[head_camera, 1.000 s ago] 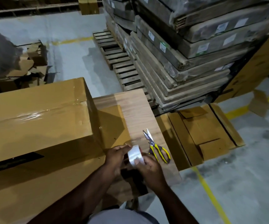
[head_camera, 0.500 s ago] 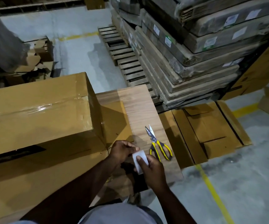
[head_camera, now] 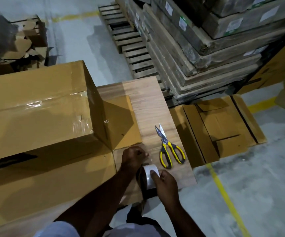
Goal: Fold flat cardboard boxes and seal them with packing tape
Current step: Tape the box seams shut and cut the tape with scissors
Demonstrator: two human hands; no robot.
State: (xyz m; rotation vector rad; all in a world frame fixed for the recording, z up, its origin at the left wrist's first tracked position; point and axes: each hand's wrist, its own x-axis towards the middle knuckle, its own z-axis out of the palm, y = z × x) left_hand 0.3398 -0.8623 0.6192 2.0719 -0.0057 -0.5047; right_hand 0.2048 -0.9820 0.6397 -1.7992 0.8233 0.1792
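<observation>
Landmark: wood-grain board (head_camera: 148,106) used as work surface. Right hand (head_camera: 166,183) at the board's near edge, thumb and fingers curled round the tape roll (head_camera: 149,177), which stands on edge; thumb lies on the roll's shiny outer band. Left hand (head_camera: 133,158) just beyond the roll, over the board, fingers curled together with tips pinched; what they pinch looks like the clear free end of the tape, but the film is too faint to confirm. Scissors (head_camera: 168,149), yellow-and-grey handles, lie flat on the board just right of the left hand, blades pointing away from the person and slightly parted; neither hand touches them. Large taped cardboard box (head_camera: 35,106) sits on the board's left part, glossy tape along its top seam and down its end; it rests on a flat sheet of cardboard (head_camera: 44,182) that covers the board's left side. Flattened cardboard boxes (head_camera: 223,127) lie on the floor touching the board's right edge. Stack of wrapped, labelled slabs (head_camera: 206,48) on a pallet (head_camera: 131,48) beyond the board's far end. Heap of cardboard scraps (head_camera: 27,47) well to the far left of the board.
</observation>
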